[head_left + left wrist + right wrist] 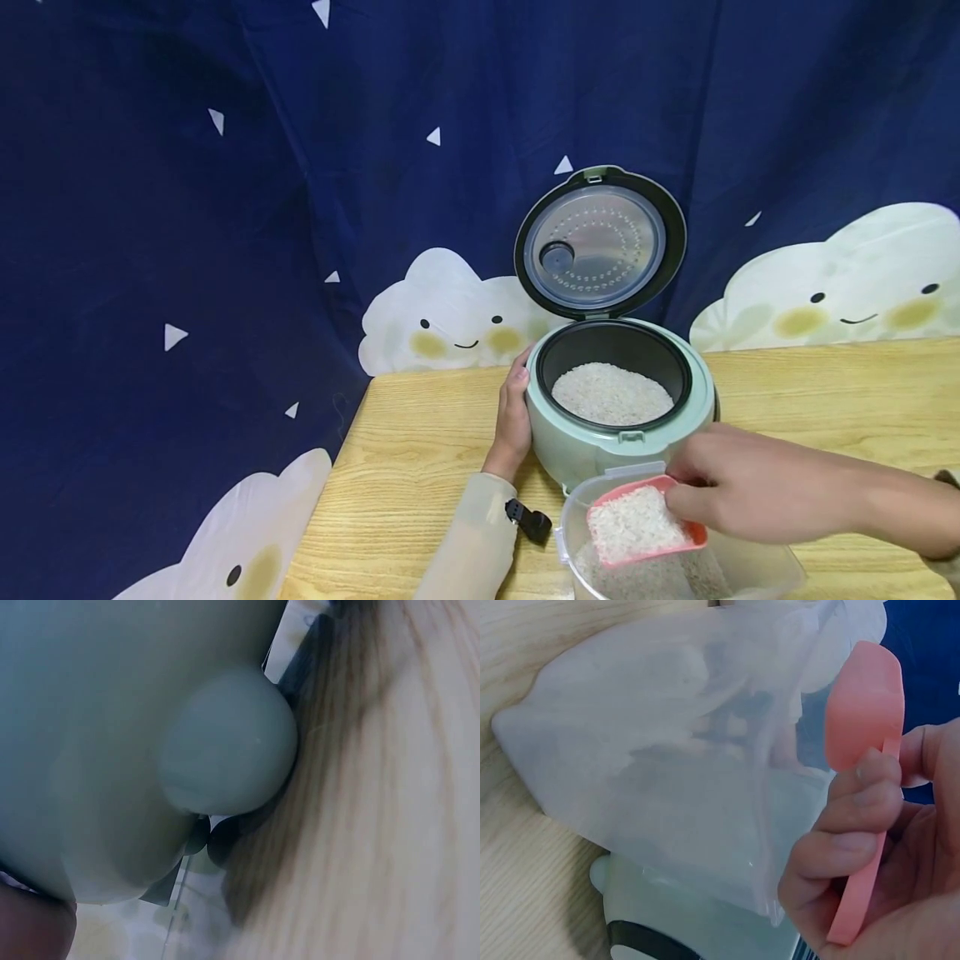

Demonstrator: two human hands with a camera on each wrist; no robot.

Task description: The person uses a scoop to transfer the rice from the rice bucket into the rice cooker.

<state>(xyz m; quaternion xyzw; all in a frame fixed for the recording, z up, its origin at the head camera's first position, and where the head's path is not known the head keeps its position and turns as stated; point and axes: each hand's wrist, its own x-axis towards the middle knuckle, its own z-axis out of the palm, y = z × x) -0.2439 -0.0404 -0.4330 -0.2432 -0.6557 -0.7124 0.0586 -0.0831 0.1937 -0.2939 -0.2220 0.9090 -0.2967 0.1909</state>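
Note:
A pink scoop [645, 529] heaped with white rice is gripped by my right hand [765, 483], its fingers curled round the handle in the right wrist view. The scoop is over a clear plastic container [567, 546] that has more rice inside. Behind the container stands a pale green rice cooker [577, 458], its lid [600, 242] raised. White rice [611, 393] lies in the cooker's dark inner pot [607, 342]. My left hand [513, 417] rests against the cooker's left side, fingers extended along it. In the left wrist view the cooker's rounded body [90, 750] hides most of that hand.
All this stands on a light wooden table [420, 450], whose left edge runs down past the left forearm. A dark blue curtain [450, 67] with cloud faces hangs right behind the lid. A black strap [531, 523] is at the left sleeve.

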